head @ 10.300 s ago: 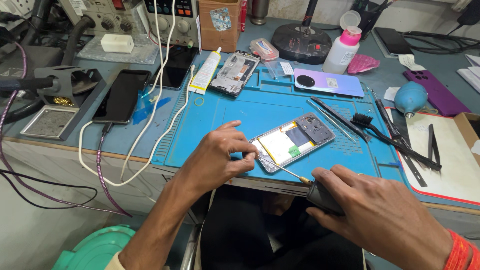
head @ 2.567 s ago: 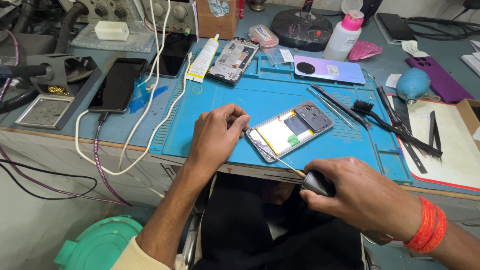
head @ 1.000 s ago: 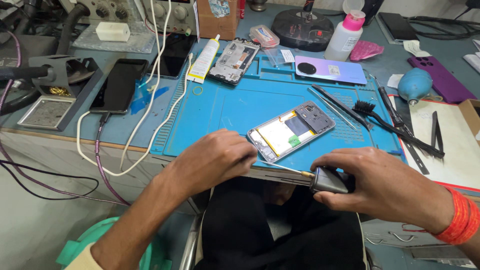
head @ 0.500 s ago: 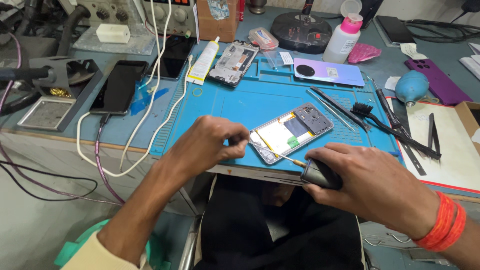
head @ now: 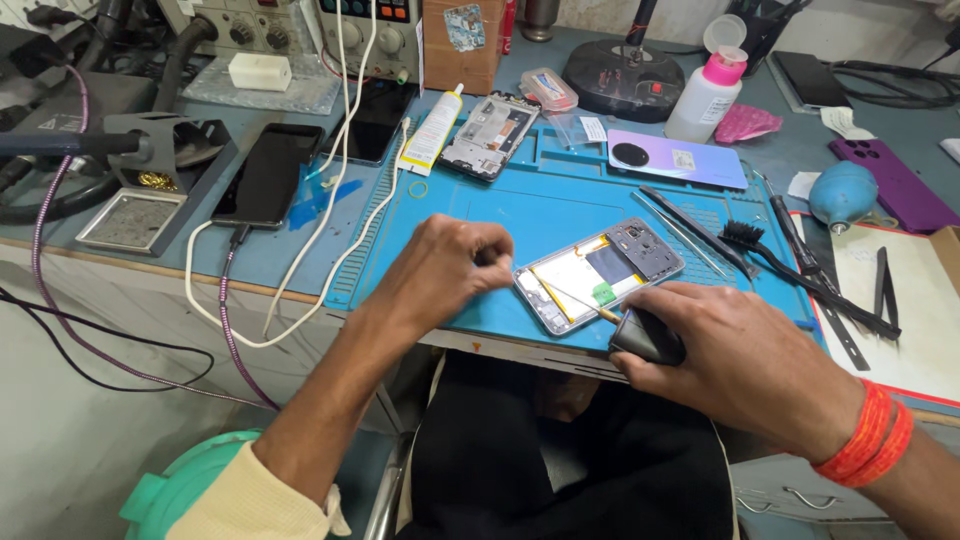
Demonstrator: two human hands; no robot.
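A single head-worn camera looks steeply down, close over the blue work mat (head: 500,215).

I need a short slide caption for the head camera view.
Right hand points a screwdriver into an opened phone; left hand beside it.

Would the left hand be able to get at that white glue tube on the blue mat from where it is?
Probably yes. The left hand holds nothing large, and bare blue mat lies between it and the glue tube; only white cables run beside the tube.

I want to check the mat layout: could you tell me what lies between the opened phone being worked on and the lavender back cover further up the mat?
In the head view, between the opened phone and the lavender back cover lies only bare blue mat.
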